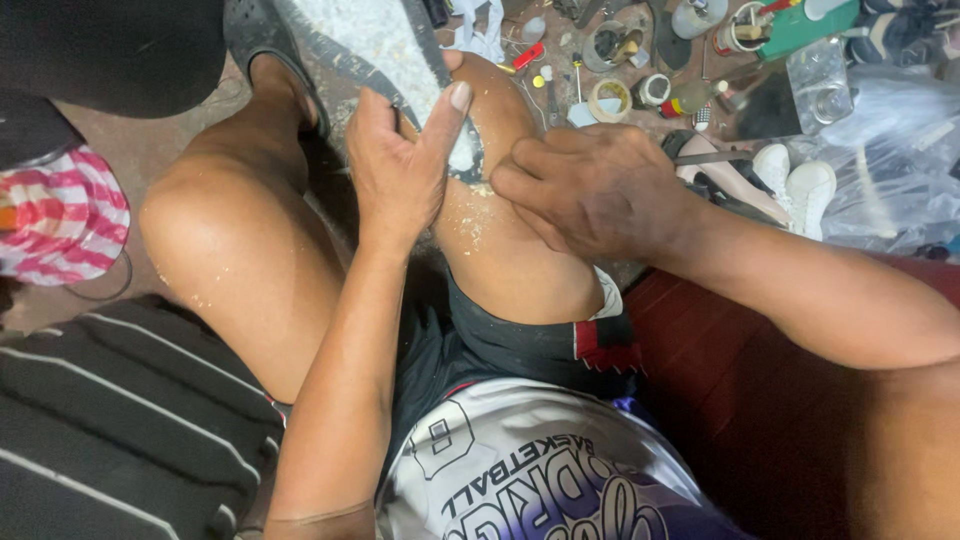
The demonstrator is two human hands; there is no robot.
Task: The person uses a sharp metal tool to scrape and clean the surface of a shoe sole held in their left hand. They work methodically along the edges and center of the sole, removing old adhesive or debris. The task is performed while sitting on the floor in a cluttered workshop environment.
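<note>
Hands pressing sole, lengthwise away over knee

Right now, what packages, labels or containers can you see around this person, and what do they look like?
Clear plastic bags: far right, crumpled, translucent.
Tape roll: floor above the right hand, round, beige.
Green flat pack: top right, rectangular.
Small jar: beside the roll, round, white-lidded.
Striped bag: far left, pink and white.

Both hands rest on the raised knee, cluttered tools beyond it.
</note>
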